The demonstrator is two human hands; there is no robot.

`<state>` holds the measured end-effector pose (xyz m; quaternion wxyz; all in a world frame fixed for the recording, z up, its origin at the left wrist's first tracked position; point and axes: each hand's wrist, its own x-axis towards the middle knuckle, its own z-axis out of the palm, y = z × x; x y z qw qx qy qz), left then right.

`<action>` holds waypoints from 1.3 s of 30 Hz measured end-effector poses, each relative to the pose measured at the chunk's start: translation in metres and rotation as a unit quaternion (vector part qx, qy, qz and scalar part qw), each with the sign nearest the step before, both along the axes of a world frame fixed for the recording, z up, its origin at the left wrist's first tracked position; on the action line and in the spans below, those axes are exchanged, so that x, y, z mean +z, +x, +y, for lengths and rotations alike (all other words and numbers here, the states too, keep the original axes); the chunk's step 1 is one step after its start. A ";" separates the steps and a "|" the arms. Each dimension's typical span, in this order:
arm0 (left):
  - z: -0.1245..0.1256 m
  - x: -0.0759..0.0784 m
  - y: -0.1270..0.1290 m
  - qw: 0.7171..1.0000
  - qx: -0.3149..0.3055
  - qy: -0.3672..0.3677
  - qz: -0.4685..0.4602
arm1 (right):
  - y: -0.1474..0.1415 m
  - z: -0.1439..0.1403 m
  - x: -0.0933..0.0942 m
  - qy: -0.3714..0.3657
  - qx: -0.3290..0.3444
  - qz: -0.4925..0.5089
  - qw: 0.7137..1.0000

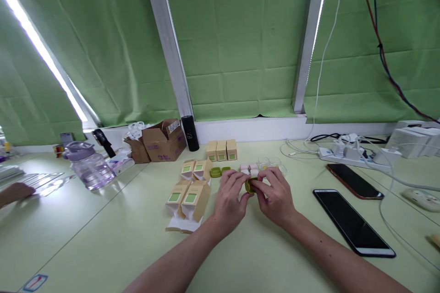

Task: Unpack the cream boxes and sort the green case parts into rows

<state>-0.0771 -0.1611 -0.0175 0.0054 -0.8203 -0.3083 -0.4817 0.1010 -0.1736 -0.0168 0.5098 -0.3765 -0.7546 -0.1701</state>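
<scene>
My left hand (231,199) and my right hand (275,194) meet over the table, both closed on a small olive-green container (250,186). Fingers cover much of it, and its contents cannot be made out. Just behind my left hand sit similar green containers (216,172). Pale pink and white small blocks (253,170) lie beyond my fingertips, with clear round plastic cups (274,163) to their right. Left of my hands, opened kraft boxes with green labels (195,198) lie tilted, and more such boxes (222,150) stand upright at the back.
Two phones (354,222) and a power strip (359,156) with cables occupy the right side. A brown carton (164,141), a black cylinder (190,133) and a purple water jug (90,167) stand at back left. Another person's hand (17,192) rests at far left.
</scene>
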 end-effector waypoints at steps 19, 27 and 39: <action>-0.002 0.003 0.000 0.999 0.026 0.019 0.017 | -0.002 0.002 0.001 -0.008 0.008 0.005 1.000; -0.002 0.003 0.001 0.999 0.034 0.018 0.010 | -0.002 0.002 0.001 -0.010 0.011 0.001 1.000; 0.001 0.000 0.000 0.998 0.050 0.024 0.006 | -0.003 0.001 0.001 -0.005 0.004 -0.015 1.000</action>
